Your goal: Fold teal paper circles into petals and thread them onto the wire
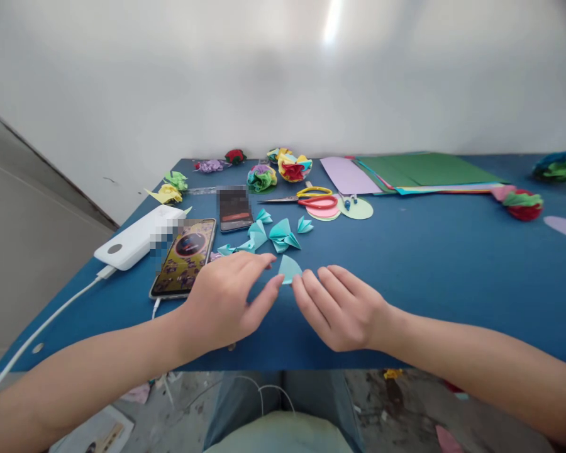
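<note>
A small wedge of turquoise folded paper [289,269] is held up just above the blue table. My right hand [342,307] pinches its lower right corner, fingers closed together. At the left edge of the wedge, the thumb tip of my left hand [233,294] is close to or touching the paper; its thumb and forefinger are spread apart. Just beyond my hands lie several folded turquoise paper pieces [283,234], fanned out like petals. One of them, a folded turquoise piece [245,246], is partly hidden behind my left hand.
Left of my hands are a lit phone [183,261] and a white power bank [139,239] with a cable. Farther back lie a dark phone [234,211], scissors [311,199], paper circles [358,209] and crumpled paper flowers [295,168]. Coloured sheets [429,170] are stacked at the back right.
</note>
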### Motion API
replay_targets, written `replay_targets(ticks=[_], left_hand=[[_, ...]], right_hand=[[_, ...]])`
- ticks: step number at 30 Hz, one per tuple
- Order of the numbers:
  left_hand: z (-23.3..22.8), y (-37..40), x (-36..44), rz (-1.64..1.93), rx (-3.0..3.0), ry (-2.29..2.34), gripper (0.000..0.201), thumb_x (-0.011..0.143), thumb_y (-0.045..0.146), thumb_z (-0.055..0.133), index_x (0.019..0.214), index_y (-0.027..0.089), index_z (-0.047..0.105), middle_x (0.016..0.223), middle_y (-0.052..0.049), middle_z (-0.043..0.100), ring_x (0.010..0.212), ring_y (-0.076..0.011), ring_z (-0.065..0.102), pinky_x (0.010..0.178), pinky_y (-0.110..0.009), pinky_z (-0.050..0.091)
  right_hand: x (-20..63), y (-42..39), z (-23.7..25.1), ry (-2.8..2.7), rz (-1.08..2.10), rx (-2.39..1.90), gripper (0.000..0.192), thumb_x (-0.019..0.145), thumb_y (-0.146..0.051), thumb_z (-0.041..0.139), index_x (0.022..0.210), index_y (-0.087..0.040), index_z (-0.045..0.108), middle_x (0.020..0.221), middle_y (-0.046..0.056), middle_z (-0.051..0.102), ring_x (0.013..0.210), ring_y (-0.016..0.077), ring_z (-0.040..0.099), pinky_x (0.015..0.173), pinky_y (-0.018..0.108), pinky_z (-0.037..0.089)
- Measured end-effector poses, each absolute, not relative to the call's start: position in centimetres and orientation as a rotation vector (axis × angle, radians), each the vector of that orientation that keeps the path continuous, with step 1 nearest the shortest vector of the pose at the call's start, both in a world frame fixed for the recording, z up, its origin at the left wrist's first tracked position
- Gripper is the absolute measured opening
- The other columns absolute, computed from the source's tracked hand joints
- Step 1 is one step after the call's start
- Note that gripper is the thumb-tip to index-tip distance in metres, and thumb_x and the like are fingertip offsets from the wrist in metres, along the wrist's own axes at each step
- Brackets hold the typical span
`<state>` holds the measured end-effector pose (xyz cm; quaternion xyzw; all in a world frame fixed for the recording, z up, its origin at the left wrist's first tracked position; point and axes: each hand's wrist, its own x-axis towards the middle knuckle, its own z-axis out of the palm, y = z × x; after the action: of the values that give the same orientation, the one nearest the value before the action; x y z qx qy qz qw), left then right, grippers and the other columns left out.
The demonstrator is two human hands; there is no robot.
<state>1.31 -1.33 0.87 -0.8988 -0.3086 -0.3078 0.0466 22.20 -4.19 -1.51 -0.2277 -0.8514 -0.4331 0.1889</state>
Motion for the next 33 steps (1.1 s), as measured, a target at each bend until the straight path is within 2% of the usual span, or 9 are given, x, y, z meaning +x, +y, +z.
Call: replay_targets(ticks=[2, 5, 10, 18, 20, 22, 25, 28, 33], left_hand=[[1.0, -1.3, 1.3, -0.901, -2.96, -1.139, 0.016, 0.085, 0.026, 0.052, 0.093, 0.016, 0.061, 0.085, -0.003, 0.066, 0.078, -0.0142, 0.061, 0.069, -0.025, 0.048], [1.2, -1.2, 1.2, -0.864, -3.213, -1.129, 0.012, 0.086, 0.022, 0.05, 0.083, 0.018, 0.061, 0.079, 0.0, 0.064, 0.074, -0.0107, 0.058, 0.068, -0.021, 0.045], [1.5, -0.9, 1.2, -1.0, -3.27, -1.244, 0.012, 0.085, 0.021, 0.052, 0.081, 0.018, 0.063, 0.076, 0.001, 0.063, 0.07, -0.0091, 0.056, 0.064, -0.02, 0.043], [2.2, 0.5, 0.6, -1.254, -3.073, -1.497, 0.012, 0.078, 0.028, 0.061, 0.075, 0.019, 0.067, 0.071, 0.001, 0.067, 0.062, -0.0125, 0.059, 0.053, -0.021, 0.047], [2.2, 1.0, 0.2, -1.376, -2.852, -1.334, 0.009, 0.078, 0.025, 0.061, 0.074, 0.018, 0.066, 0.072, 0.0, 0.067, 0.063, -0.0129, 0.06, 0.055, -0.022, 0.048], [2.0, 1.4, -0.1, -1.387, -2.623, -1.014, 0.003, 0.075, 0.019, 0.063, 0.075, 0.017, 0.065, 0.073, -0.001, 0.068, 0.068, -0.014, 0.061, 0.063, -0.024, 0.05], [1.5, 1.2, -0.1, -1.093, -2.485, -0.643, 0.01, 0.072, 0.015, 0.066, 0.082, 0.017, 0.065, 0.079, -0.002, 0.069, 0.075, -0.016, 0.062, 0.074, -0.029, 0.051], [0.9, 0.4, 0.3, -0.817, -2.401, -0.449, 0.012, 0.075, 0.015, 0.065, 0.086, 0.017, 0.065, 0.086, -0.003, 0.069, 0.082, -0.0189, 0.062, 0.07, -0.03, 0.05], [0.7, -0.8, 0.7, -0.652, -2.332, -0.265, 0.015, 0.08, 0.013, 0.058, 0.094, 0.012, 0.065, 0.1, -0.008, 0.068, 0.091, -0.0226, 0.063, 0.07, -0.032, 0.049]], right_hand=[[22.2, -4.1, -1.4, -2.426, -1.204, -0.617, 0.026, 0.086, -0.023, 0.046, 0.102, -0.006, 0.058, 0.087, 0.012, 0.064, 0.073, 0.0195, 0.059, 0.063, 0.034, 0.042], [22.3, -3.8, -1.2, -2.452, -1.145, -0.616, 0.026, 0.085, -0.024, 0.048, 0.101, -0.008, 0.058, 0.085, 0.009, 0.062, 0.066, 0.016, 0.056, 0.055, 0.03, 0.036], [22.6, -3.1, -0.7, -2.413, -1.081, -0.621, 0.023, 0.084, -0.02, 0.052, 0.103, -0.009, 0.058, 0.059, -0.002, 0.048, 0.048, 0.0092, 0.038, 0.046, 0.028, 0.021], [24.6, -0.9, -0.5, -2.371, -1.18, -0.674, 0.023, 0.085, -0.015, 0.049, 0.107, -0.011, 0.054, 0.06, -0.003, 0.05, 0.051, 0.0093, 0.038, 0.049, 0.027, 0.022], [25.6, 0.3, -0.6, -2.302, -1.248, -0.762, 0.02, 0.085, -0.013, 0.048, 0.104, -0.012, 0.055, 0.062, -0.002, 0.052, 0.052, 0.0091, 0.038, 0.049, 0.027, 0.022], [26.3, 1.3, -0.8, -2.152, -1.332, -0.987, 0.02, 0.085, -0.011, 0.045, 0.102, -0.013, 0.056, 0.063, -0.001, 0.053, 0.052, 0.0094, 0.038, 0.048, 0.027, 0.02], [26.1, 1.5, -1.2, -2.048, -1.33, -1.199, 0.023, 0.086, -0.01, 0.041, 0.103, -0.011, 0.056, 0.066, 0.001, 0.054, 0.051, 0.0098, 0.038, 0.047, 0.028, 0.017], [24.3, -0.1, -1.7, -2.257, -1.154, -1.083, 0.02, 0.086, -0.012, 0.043, 0.101, -0.012, 0.056, 0.064, 0.0, 0.051, 0.052, 0.0104, 0.039, 0.048, 0.028, 0.018], [21.9, -2.9, -1.9, -2.385, -0.847, -0.87, 0.018, 0.086, -0.016, 0.044, 0.098, -0.011, 0.057, 0.063, -0.001, 0.049, 0.054, 0.0099, 0.042, 0.05, 0.028, 0.022]])
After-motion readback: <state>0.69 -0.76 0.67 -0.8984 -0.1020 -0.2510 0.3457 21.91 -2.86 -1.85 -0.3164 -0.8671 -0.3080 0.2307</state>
